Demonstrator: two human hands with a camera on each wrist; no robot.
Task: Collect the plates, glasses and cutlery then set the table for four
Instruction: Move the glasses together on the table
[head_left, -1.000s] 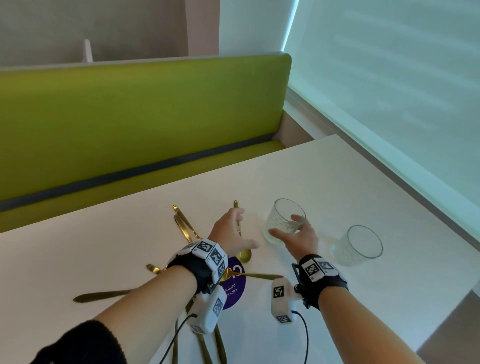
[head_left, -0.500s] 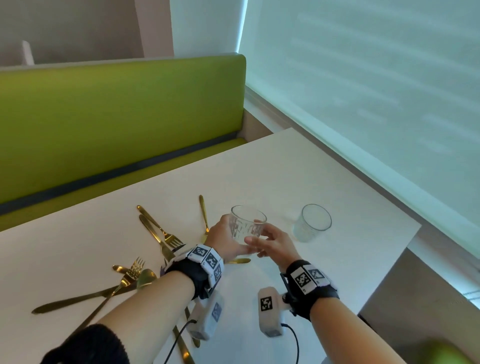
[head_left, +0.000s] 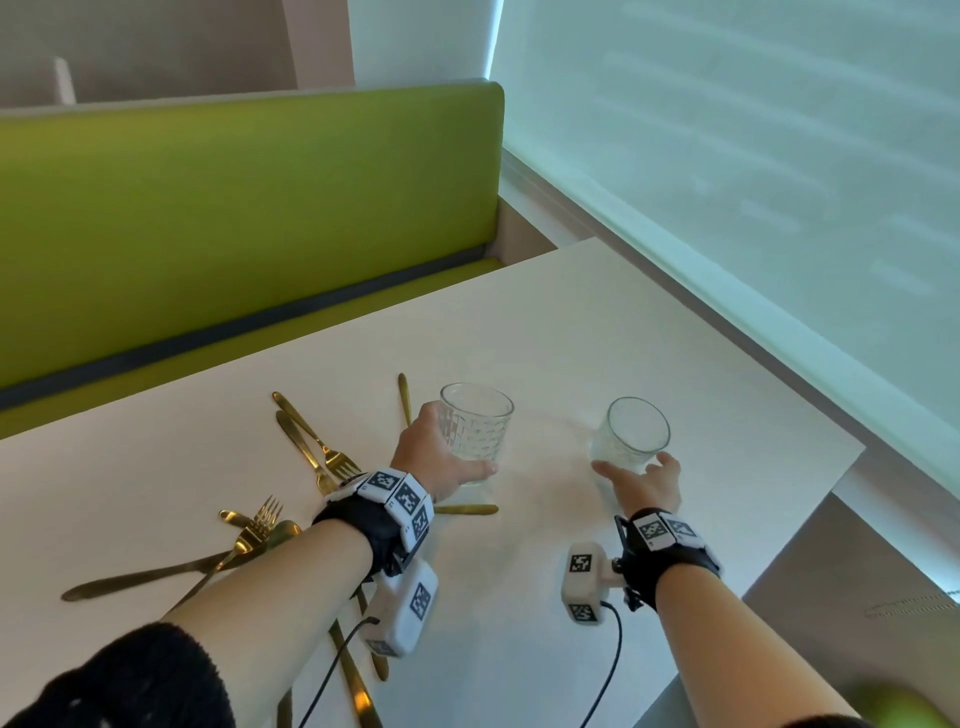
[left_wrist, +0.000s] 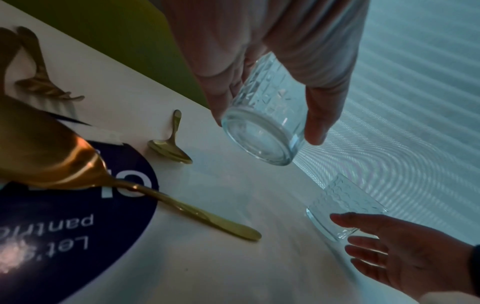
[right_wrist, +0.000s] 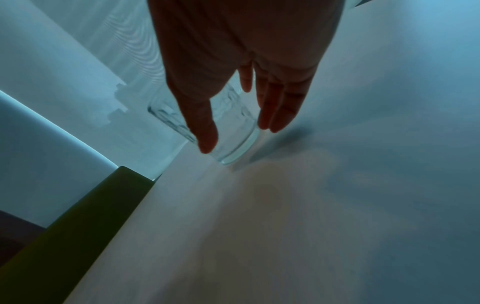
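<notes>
**A:** ok so where are the glasses vs the hands? In the head view the left hand (head_left: 434, 457) has its grip wrapped round the patterned glass (head_left: 477, 426) at centre frame, thumb on the near side. The left wrist view shows the base of that glass (left_wrist: 262, 131) lifted clear of the tabletop (head_left: 545, 338).

**B:** yep. The second glass (head_left: 631, 434) stands upright on the tabletop, right of centre, and the right hand (head_left: 644, 480) is just below it in the frame. Its grip is wide, fingers straight and spread either side of the glass (right_wrist: 233, 131). Can't tell if they actually touch it.

**A:** anything in the glasses?

**B:** both look empty. Gold cutlery (head_left: 311, 452) lies scattered at lower left, partly under the left forearm, with a spoon (left_wrist: 170, 148) just beside a purple round sticker (left_wrist: 78, 216).
</notes>
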